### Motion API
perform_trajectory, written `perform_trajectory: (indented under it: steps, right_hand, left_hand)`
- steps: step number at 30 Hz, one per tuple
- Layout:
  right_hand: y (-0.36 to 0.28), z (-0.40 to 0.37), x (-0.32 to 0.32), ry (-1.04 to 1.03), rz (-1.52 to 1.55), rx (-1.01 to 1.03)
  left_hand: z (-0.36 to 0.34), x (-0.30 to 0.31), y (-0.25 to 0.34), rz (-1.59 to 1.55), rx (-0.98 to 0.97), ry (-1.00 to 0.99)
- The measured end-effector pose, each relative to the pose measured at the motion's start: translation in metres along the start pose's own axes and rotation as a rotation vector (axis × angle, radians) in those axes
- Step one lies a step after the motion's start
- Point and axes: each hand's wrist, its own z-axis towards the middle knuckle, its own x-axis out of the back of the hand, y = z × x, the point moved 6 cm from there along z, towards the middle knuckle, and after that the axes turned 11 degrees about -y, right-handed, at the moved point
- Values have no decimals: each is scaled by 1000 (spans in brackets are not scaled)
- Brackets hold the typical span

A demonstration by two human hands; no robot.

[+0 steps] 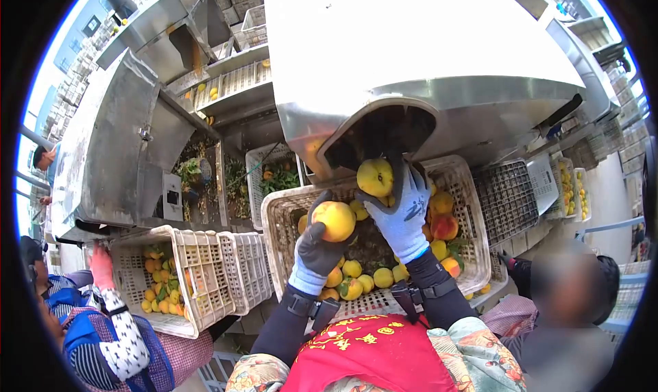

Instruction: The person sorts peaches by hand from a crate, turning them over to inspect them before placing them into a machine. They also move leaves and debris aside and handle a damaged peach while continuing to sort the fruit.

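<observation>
My left hand (pixel 317 248), in a grey and light-blue glove, is closed around a large yellow-orange peach (pixel 334 221) above the left part of a white plastic crate (pixel 274 217). To its right, my right hand (pixel 404 203), gloved the same way, grips a yellow-green peach (pixel 375 177) at the dark mouth of the metal machine (pixel 380 128). Below both hands the crate holds several yellow and reddish peaches, with some green leaves and a dark bottom showing between them.
Stacked crates stand at the left, the front one (pixel 192 282) holding peaches. A co-worker's pink glove (pixel 101 265) touches its rim. Another person (pixel 565 310) sits at the right. A dark grid crate (pixel 507 197) adjoins the middle crate. Leaves lie in a crate (pixel 255 186) behind.
</observation>
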Motion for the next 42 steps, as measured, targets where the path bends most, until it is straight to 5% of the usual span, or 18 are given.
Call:
perform_trajectory:
  steps: [6,9,11,12,14,16,20,21,24,26,28,30,34,36,38,40,42]
  right_hand:
    - [16,43,-51,56,-200,22]
    - [14,84,-61,-173,-264,-150]
    - [11,68,-36,208,-122,42]
    - [10,60,-24,212,-114,49]
    - [-12,29,-26,-546,829,-92]
    - [-38,2,-22,-437,446,222]
    - [-32,-16,-27,-410,274,166]
    - [-38,-18,-17,-443,-15,179]
    - [-52,-23,2,-258,-89,328]
    - [-47,-30,1,-177,-31,289]
    - [-37,-35,-4,-144,166,97]
    - [-33,-32,-7,-92,170,55]
    - [-25,-18,-7,-9,118,74]
    - [-23,-12,-3,39,106,38]
    - [-16,-5,-6,26,107,-12]
    - [-6,2,-13,22,-25,-36]
    - [3,14,-23,22,-22,0]
  left_hand:
    - [2,-13,5,122,-68,-42]
    - [11,-18,6,56,-34,11]
    - [13,-17,2,-89,15,55]
    - [18,-20,3,-164,31,77]
    - [20,-16,9,-212,103,-13]
    - [21,-21,3,-266,182,-99]
    - [18,-33,-6,-90,110,25]
    - [13,-34,-5,43,83,48]
    - [13,-38,0,178,14,64]
    - [17,-61,1,-173,75,-217]
    - [15,-46,1,324,-178,-56]
    - [19,-54,-1,581,-160,-109]
    - [31,-84,6,540,-207,-233]
    - [37,-71,-8,83,24,-73]
    - [31,-39,-9,134,-4,-60]
    - [9,4,-8,363,185,202]
    - [-4,43,-6,419,175,281]
